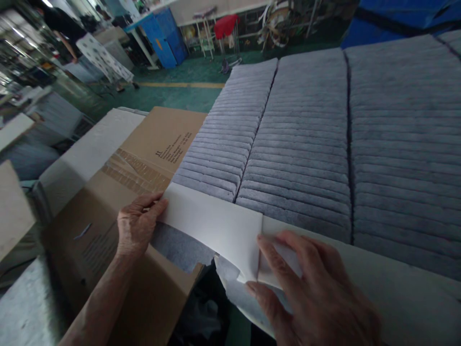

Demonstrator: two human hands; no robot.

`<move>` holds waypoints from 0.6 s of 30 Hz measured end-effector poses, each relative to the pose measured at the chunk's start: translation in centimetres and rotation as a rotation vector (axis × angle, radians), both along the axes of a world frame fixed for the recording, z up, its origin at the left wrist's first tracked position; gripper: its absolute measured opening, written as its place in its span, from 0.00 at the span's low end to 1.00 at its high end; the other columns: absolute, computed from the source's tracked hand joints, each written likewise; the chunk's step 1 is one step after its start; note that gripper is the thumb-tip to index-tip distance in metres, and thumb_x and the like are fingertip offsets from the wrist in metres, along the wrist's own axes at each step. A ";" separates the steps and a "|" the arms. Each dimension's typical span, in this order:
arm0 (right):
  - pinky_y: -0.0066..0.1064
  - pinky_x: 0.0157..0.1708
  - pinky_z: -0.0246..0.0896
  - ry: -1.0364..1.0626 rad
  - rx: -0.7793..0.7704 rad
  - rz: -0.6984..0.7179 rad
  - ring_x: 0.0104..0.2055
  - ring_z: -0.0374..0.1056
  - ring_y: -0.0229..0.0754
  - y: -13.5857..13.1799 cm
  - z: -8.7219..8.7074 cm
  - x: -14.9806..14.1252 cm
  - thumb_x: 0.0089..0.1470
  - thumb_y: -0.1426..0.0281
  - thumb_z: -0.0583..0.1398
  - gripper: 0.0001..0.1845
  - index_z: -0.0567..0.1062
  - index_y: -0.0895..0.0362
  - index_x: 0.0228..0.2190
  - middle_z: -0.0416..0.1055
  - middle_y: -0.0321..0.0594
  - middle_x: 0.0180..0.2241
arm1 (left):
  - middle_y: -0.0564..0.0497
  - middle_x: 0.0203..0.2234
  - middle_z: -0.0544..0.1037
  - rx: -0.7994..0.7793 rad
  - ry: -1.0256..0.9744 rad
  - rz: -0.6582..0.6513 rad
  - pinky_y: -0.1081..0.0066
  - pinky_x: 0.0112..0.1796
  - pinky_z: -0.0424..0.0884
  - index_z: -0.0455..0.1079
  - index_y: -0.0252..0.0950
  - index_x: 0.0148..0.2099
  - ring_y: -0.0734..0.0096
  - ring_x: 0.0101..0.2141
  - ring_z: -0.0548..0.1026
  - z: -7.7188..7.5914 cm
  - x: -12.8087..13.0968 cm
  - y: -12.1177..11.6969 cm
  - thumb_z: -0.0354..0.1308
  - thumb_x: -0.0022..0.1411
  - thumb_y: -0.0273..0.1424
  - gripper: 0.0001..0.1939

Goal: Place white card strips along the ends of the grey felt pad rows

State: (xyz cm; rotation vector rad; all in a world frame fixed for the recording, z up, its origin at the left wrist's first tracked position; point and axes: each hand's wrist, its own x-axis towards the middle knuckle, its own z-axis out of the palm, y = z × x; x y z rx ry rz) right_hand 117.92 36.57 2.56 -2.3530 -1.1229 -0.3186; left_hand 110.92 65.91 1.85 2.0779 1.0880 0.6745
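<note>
My left hand [139, 223] is closed, pinching the left end of a smooth white rectangular sheet [212, 216]. This sheet lies across the front ends of grey felt-like pieces. My right hand [309, 288] has its thumb and fingers apart, with fingertips at the sheet's right edge. Under that hand a second white sheet [396, 269] continues to the right, and part of it is hidden. Behind the sheets, the grey pieces [295, 144] lie overlapped in several long rows. Another bit of grey material [183, 247] shows below the held sheet.
A flattened brown cardboard box [144, 149] with tape and print lies at the left. Blue boxes [163, 38] and a stool with a red cover [226, 26] stand on the green floor beyond. Another person [72, 29] is at the far left.
</note>
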 end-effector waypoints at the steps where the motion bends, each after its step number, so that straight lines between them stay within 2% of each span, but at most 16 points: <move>1: 0.37 0.33 0.66 0.015 0.012 -0.011 0.44 0.61 0.50 0.0 0.0 0.0 0.56 0.62 0.52 0.19 0.73 0.61 0.43 0.65 0.48 0.44 | 0.55 0.30 0.76 -0.006 -0.003 -0.006 0.72 0.32 0.68 0.76 0.40 0.35 0.72 0.29 0.71 -0.1 -0.1 0.1 0.64 0.43 0.39 0.14; 4: 0.35 0.31 0.68 0.067 0.025 -0.034 0.43 0.61 0.49 -0.2 -0.1 0.2 0.57 0.62 0.51 0.18 0.72 0.59 0.41 0.65 0.47 0.44 | 0.54 0.31 0.77 0.005 -0.003 -0.023 0.71 0.33 0.68 0.76 0.40 0.36 0.70 0.30 0.72 -0.4 -0.2 0.4 0.63 0.45 0.39 0.15; 8: 0.36 0.34 0.68 0.100 -0.002 0.000 0.45 0.60 0.48 -0.5 -0.4 0.2 0.57 0.62 0.52 0.16 0.71 0.56 0.43 0.63 0.45 0.45 | 0.53 0.32 0.77 0.021 -0.009 -0.034 0.71 0.35 0.68 0.76 0.40 0.36 0.70 0.32 0.72 -0.7 -0.3 0.6 0.63 0.46 0.39 0.14; 18: 0.34 0.34 0.67 0.122 -0.028 -0.021 0.45 0.60 0.47 -0.4 -0.2 0.3 0.57 0.64 0.52 0.14 0.71 0.52 0.43 0.63 0.43 0.45 | 0.55 0.31 0.77 0.019 -0.034 -0.027 0.72 0.34 0.68 0.76 0.41 0.36 0.72 0.31 0.73 -0.6 -0.2 0.3 0.64 0.45 0.37 0.13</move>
